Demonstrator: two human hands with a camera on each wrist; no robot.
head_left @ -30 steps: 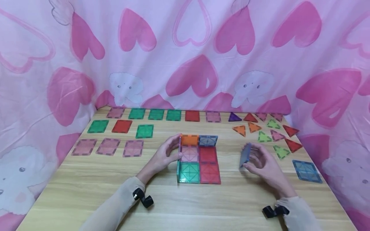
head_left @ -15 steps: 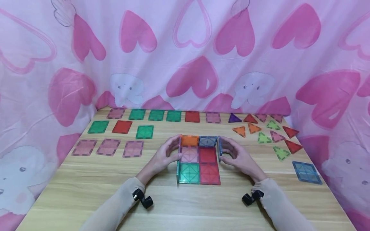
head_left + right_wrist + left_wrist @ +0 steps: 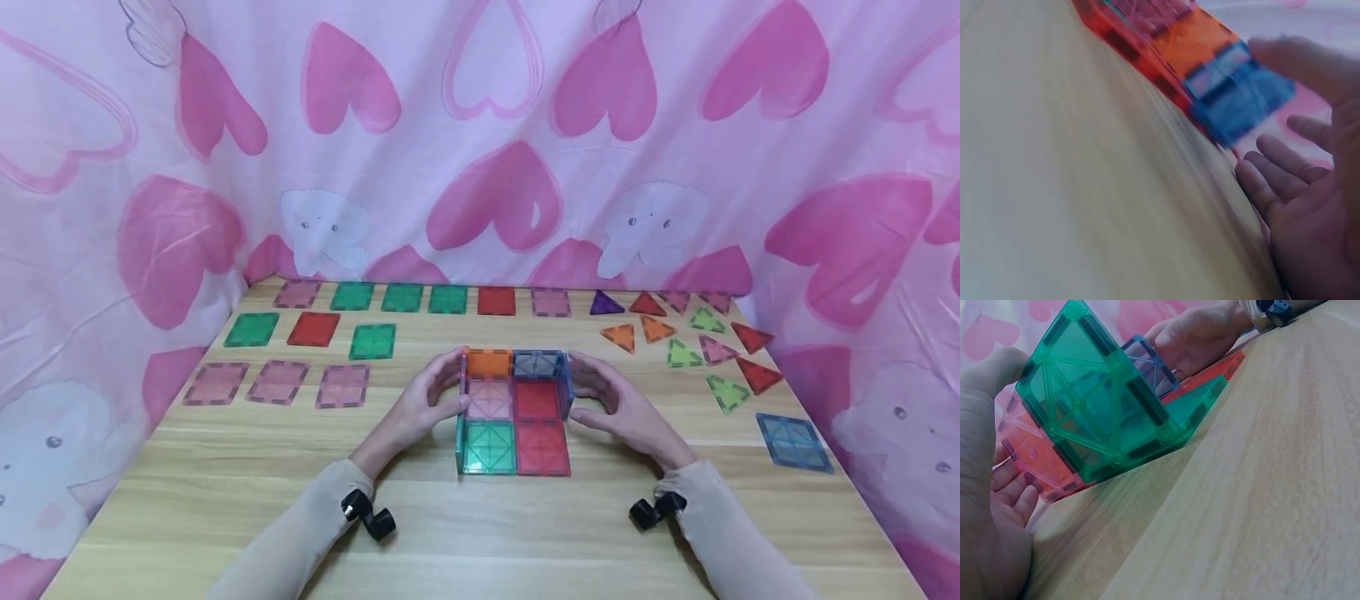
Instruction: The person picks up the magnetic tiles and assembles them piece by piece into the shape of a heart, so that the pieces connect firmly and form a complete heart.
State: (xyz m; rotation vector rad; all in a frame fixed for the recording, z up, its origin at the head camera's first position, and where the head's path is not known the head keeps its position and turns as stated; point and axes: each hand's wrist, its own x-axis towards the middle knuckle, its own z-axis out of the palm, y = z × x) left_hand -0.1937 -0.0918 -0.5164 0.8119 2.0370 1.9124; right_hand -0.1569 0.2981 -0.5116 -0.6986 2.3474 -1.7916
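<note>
A half-built box of magnetic tiles stands mid-table, its floor made of a pink tile, a green tile and two red tiles. An orange tile and a blue tile stand at the back. My left hand rests against the left wall, thumb and fingers loosely bent beside its upright pink tile and green tile. On the right side stands another blue tile. My right hand is beside it, thumb by its upper edge, other fingers loose and apart from it.
Green, red and pink square tiles lie in rows at the back left. Several triangle tiles are spread at the back right. A lone blue square tile lies near the table's right edge. A pink curtain hangs behind the table.
My right hand has carried a blue tile leftward to the box, where it now stands as the right wall against the back blue tile. My left hand has stayed at the left wall.
</note>
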